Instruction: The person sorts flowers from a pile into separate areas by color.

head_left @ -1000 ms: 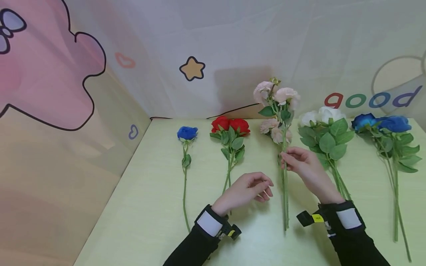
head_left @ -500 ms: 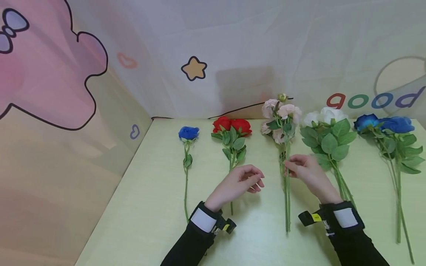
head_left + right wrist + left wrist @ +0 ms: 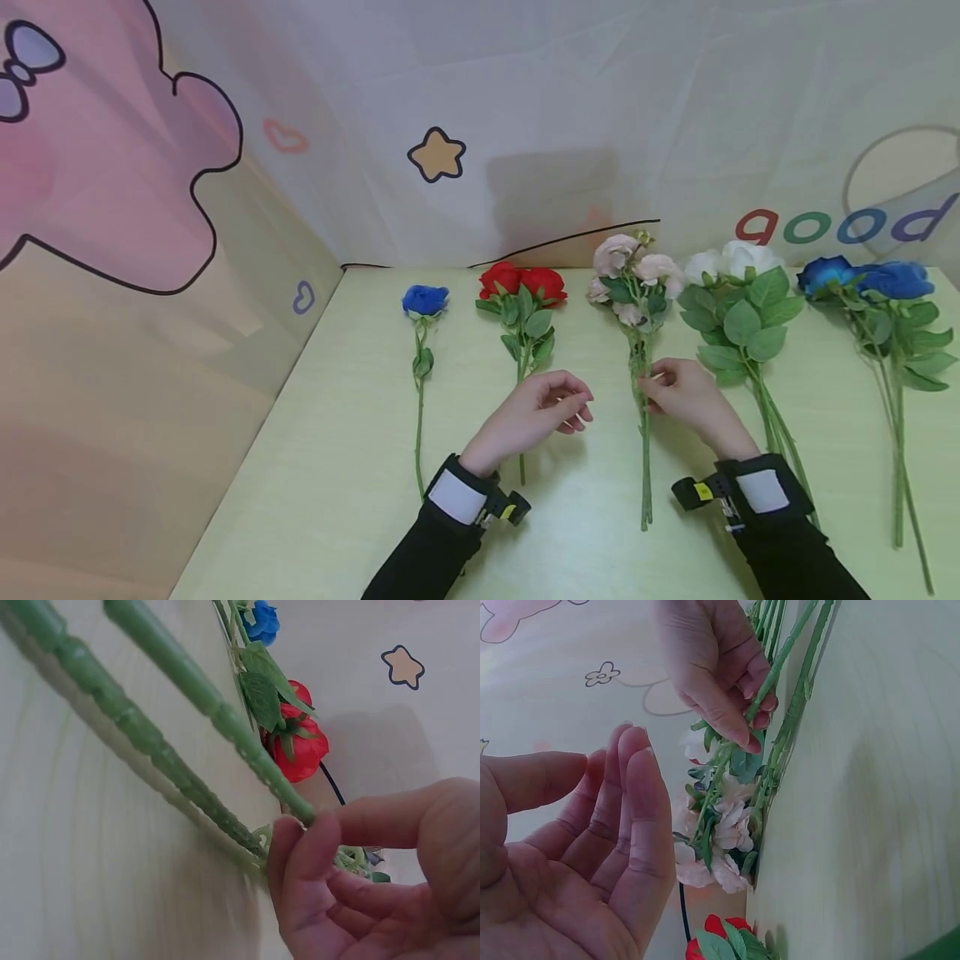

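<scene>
Pale pink flowers point(image 3: 628, 260) with green stems lie toward the back of the table, right of centre. My right hand point(image 3: 686, 398) pinches one of their green stems point(image 3: 255, 759) between thumb and fingertips. A second stem point(image 3: 142, 735) lies on the table beside it, outside the pinch, as the right wrist view shows. My left hand point(image 3: 531, 415) hovers over the lower stems of the red flowers point(image 3: 521, 285), its fingers loosely bent and holding nothing. In the left wrist view the left palm point(image 3: 577, 900) faces the pink blooms point(image 3: 724, 840), apart from them.
A single blue rose point(image 3: 424, 302) lies to the left. White flowers point(image 3: 733, 262) with broad leaves lie just right of my right hand, and blue flowers point(image 3: 873, 278) lie farther right. A printed cloth point(image 3: 360, 100) stands behind the pale table point(image 3: 315, 483).
My right hand has lowered the pink flower stem toward the other pink flowers and moved slightly nearer the front. My left hand has drawn back a little to the left.
</scene>
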A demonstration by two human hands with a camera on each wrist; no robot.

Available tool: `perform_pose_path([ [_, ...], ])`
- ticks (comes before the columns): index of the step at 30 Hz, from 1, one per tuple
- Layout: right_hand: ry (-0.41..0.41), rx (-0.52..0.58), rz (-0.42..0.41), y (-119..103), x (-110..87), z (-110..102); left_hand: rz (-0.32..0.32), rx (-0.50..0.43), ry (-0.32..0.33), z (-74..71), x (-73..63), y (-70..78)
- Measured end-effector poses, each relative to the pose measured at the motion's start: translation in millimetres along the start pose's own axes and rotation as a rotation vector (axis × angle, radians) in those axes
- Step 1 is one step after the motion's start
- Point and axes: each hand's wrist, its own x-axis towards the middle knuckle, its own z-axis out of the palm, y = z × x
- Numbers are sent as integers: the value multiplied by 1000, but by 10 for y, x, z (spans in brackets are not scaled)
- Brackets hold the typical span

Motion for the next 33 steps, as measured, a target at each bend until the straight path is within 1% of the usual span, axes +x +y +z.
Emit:
perform_pose_path([
  [5, 6, -55, 33, -13, -12, -15, 3, 13, -1, -6, -6, 15],
  [10, 11, -69, 38, -13, -13, -18, 9, 18, -1, -10, -20, 28],
  [13, 0, -70, 37, -15, -14, -20, 12, 22, -2, -14, -28, 32],
  [17, -20, -92, 16, -19, -17, -16, 18, 32, -1, -21, -33, 36],
  [21, -24, -118, -4, -17, -8, 9, 21, 41, 1, -31, -39, 50],
  [28, -28, -100, -30, -39, -2, 72, 21, 49, -1, -37, -35, 47],
  [33, -34, -106, -55, -67, -3, 113, 22, 64, 4, -33, -30, 40],
])
